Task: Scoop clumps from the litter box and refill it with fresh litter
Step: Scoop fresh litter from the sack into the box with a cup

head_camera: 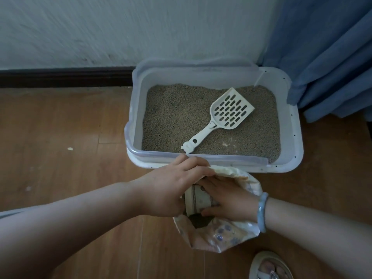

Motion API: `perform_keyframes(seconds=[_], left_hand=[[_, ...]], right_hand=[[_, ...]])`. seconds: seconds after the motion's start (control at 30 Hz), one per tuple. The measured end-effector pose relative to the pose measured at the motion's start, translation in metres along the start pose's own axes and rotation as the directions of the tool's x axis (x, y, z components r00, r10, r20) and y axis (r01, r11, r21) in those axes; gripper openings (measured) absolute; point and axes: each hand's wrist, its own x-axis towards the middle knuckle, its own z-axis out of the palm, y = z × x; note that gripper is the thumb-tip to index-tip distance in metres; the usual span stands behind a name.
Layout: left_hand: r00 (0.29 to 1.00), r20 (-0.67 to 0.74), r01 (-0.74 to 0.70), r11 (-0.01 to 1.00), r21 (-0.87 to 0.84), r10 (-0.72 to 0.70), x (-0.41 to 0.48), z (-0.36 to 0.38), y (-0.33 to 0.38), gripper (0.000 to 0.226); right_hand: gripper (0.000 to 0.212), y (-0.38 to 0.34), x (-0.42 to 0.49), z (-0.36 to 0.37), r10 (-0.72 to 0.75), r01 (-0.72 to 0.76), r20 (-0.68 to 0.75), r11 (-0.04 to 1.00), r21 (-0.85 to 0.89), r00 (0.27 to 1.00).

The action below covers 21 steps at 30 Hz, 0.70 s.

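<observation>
A white litter box point(289, 125) with a clear plastic rim stands on the floor against the wall. It holds grey-brown litter point(177, 117). A cream slotted scoop point(227, 113) lies on the litter, handle toward me. In front of the box stands an open litter bag point(223, 236). My left hand point(171, 186) grips the bag's top edge at the far side. My right hand point(227, 200), with a pale blue bracelet on the wrist, presses flat on the bag's inner wall at its mouth.
A blue curtain point(330, 57) hangs to the right of the box. A dark baseboard point(66, 76) runs along the white wall. A sandalled foot point(269, 266) is at the bottom right. Wooden floor point(60, 137) lies to the left.
</observation>
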Motion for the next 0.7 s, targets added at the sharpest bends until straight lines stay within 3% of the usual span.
perform_keyframes(seconds=[0.1, 0.23, 0.3, 0.4, 0.53, 0.6, 0.7], left_hand=[[1.0, 0.011, 0.012, 1.0, -0.007, -0.012, 0.001, -0.001, 0.0, 0.093], [0.999, 0.002, 0.053, 0.997, -0.048, -0.053, 0.001, -0.002, -0.005, 0.092], [0.999, 0.004, 0.053, 0.998, -0.039, -0.053, 0.0, -0.002, -0.007, 0.091], [0.999, 0.012, 0.05, 0.999, -0.023, -0.049, -0.001, -0.002, -0.009, 0.09], [0.999, -0.014, 0.044, 0.998, -0.034, -0.044, -0.001, -0.003, -0.008, 0.086], [0.998, -0.009, 0.061, 0.996, -0.061, -0.061, -0.001, -0.005, -0.006, 0.084], [0.997, 0.001, 0.076, 0.995, -0.061, -0.076, -0.003, -0.009, -0.005, 0.087]], right_hand=[[0.079, -0.001, 0.002, 0.003, -0.034, 0.034, -0.001, 0.999, -0.022, 0.999], [0.062, -0.022, 0.009, -0.002, -0.038, 0.029, -0.026, 0.954, -0.298, 0.999], [0.053, -0.039, 0.02, 0.002, 0.046, -0.037, 0.016, 0.93, -0.366, 0.999], [0.062, -0.037, 0.025, 0.011, 0.071, -0.059, 0.041, 0.97, -0.237, 0.997], [0.053, -0.019, 0.01, 0.007, -0.01, 0.007, 0.023, 0.994, 0.109, 1.0], [0.045, -0.02, 0.004, 0.003, -0.012, 0.02, -0.047, 0.984, 0.176, 0.999], [0.053, -0.017, -0.002, -0.001, 0.022, 0.008, -0.118, 0.969, 0.249, 0.993]])
